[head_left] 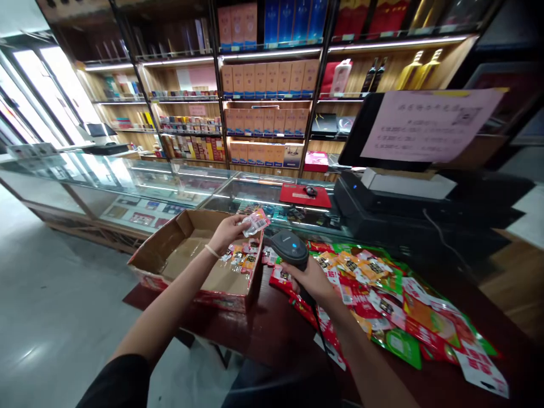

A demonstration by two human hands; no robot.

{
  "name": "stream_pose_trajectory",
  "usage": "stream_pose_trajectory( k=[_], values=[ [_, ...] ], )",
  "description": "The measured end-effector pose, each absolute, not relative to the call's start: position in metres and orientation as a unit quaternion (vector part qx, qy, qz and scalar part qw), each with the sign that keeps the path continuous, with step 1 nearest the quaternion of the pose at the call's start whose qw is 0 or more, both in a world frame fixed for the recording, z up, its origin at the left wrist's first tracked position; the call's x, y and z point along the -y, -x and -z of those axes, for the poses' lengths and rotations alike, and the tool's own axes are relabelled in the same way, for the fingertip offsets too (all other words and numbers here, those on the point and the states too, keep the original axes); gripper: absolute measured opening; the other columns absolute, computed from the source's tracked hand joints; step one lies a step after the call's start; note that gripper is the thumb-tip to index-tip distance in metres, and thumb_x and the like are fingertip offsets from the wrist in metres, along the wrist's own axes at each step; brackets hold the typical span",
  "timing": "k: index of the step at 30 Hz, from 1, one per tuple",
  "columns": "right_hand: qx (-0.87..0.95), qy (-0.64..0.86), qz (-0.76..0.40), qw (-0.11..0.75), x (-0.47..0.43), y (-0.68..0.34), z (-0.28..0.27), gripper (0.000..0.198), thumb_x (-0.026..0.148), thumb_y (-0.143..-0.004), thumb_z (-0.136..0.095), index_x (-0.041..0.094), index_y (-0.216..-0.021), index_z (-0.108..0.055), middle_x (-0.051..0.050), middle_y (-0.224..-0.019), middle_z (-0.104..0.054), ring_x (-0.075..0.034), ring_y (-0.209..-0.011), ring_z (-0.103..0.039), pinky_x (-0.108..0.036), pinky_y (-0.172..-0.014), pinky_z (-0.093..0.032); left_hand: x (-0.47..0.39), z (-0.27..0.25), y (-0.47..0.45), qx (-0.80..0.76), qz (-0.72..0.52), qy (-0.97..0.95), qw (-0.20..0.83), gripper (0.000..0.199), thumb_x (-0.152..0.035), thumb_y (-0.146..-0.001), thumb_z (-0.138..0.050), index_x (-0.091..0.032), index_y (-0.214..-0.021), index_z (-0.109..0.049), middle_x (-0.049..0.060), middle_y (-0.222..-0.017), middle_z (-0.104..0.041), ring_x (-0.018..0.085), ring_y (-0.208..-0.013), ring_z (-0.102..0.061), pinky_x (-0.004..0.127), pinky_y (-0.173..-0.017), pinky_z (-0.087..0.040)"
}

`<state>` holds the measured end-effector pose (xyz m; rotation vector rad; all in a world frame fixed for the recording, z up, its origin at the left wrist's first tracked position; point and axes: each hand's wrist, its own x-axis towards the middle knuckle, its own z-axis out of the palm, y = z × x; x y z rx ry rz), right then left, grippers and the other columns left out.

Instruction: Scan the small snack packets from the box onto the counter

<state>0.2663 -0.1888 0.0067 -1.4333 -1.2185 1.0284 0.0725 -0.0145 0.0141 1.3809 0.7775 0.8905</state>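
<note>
Between the fingertips of my left hand (229, 231) is a small pink and white snack packet (255, 222), held above the right side of an open cardboard box (182, 275). Inside that box, along its right wall, lie several small snack packets (242, 258) in orange and pink. My right hand (312, 277) is wrapped round the handle of a black barcode scanner (291, 246), whose head shows a blue light and points toward the held packet. To the right of the scanner spreads a loose pile of snack packets (382, 294) in red, green, orange and white.
Box and pile share a dark wooden table (272, 334). Behind it runs a glass display counter (204, 187) bearing a red mat (297, 194) with a mouse. A black checkout terminal (374, 198) with a paper sign (429, 127) stands at the right. Shelves of boxed goods (267, 79) line the wall.
</note>
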Motion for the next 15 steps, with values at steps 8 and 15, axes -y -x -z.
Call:
stream_pose_trajectory(
  k=[8, 15],
  values=[
    [0.483, 0.585, -0.425, 0.494, 0.202, -0.283, 0.002, 0.029, 0.047, -0.074, -0.069, 0.021, -0.074, -0.056, 0.004, -0.039, -0.052, -0.013, -0.032, -0.046, -0.024, -0.035, -0.036, 0.025, -0.008, -0.090, -0.342, -0.360, -0.678, 0.542, 0.046, -0.039, -0.076, -0.065, -0.012, -0.112, -0.063, 0.008, -0.093, -0.070, 0.017, -0.071, -0.064, 0.025, -0.060, -0.049],
    [0.426, 0.593, -0.403, 0.551, 0.220, -0.320, 0.017, 0.034, 0.051, -0.075, -0.068, 0.019, -0.069, -0.058, 0.003, -0.036, -0.052, -0.011, -0.030, -0.043, -0.023, -0.035, -0.035, 0.041, 0.008, -0.127, -0.366, -0.249, -0.876, 0.192, 0.019, -0.027, -0.081, -0.058, -0.021, -0.097, -0.064, 0.002, -0.087, -0.070, 0.019, -0.080, -0.064, 0.026, -0.071, -0.045]
  ],
)
